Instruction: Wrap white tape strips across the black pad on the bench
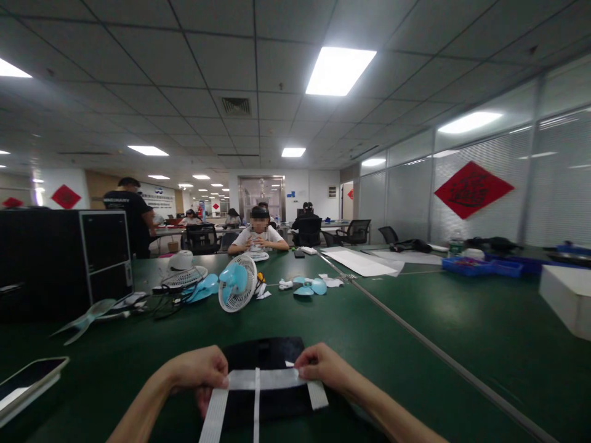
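My left hand point(203, 371) and my right hand point(323, 364) each pinch an end of a white ribbed strap point(268, 379) stretched flat between them. More white strap hangs down from it at the left, middle and right. The strap lies over a black cloth item point(268, 354) on the green table point(392, 344), close to the near edge. Both hands have their fingers closed on the strap.
A small blue-and-white fan point(237, 283) stands ahead, with blue fan blades point(310, 287), cables and a white fan part nearby. A black computer case point(64, 258) is at left, a phone point(28, 381) at the near left, a white box point(567, 298) at right. People sit at the far end.
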Motion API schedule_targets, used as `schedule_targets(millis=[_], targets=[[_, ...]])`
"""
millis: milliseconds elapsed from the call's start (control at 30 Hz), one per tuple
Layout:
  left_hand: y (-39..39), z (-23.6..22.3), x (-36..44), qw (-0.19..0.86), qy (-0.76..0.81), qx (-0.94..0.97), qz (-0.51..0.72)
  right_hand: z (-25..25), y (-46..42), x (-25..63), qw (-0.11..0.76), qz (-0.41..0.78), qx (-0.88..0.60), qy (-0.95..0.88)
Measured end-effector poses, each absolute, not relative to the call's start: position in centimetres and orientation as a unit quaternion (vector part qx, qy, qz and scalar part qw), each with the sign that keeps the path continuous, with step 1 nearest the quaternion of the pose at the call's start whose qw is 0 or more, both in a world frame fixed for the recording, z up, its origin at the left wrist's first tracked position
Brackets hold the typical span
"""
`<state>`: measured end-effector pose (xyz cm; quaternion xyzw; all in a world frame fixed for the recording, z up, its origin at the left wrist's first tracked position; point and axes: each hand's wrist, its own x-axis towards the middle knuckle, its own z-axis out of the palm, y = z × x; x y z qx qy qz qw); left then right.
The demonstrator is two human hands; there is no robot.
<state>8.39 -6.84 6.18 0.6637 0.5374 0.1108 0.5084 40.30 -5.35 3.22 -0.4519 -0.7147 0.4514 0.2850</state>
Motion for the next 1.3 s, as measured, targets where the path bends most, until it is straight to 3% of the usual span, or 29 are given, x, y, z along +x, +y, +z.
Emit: schedule_targets(millis=[267, 733, 900, 1067, 1300], targets=[[-5.6, 4.6, 8.1, 0.47, 0.58, 0.663, 0.056, 2.5, -5.6, 39.9, 0.267, 0.274, -0.472, -0.794], [-6.2, 5.7, 9.0, 0.32, 0.623, 0.713, 0.02, 2.7, -6.4, 39.7, 0.255, 0.183, -0.471, -0.825], [-6.5, 5.6, 9.9, 0.229, 0.532, 0.813, 0.054, 2.5, -6.5, 39.5, 0.245, 0.141, -0.479, -0.831], [-7.1, 5.4, 11.5, 0.231, 0.449, 0.862, 0.053, 2.9, -7.3, 38.9, 0.239, 0.122, -0.433, -0.861], [-7.6, 6.3, 12.7, 0.216, 0.476, 0.85, 0.055, 3.6, -9.2, 35.9, 0.177, 0.06, -0.33, -0.925]])
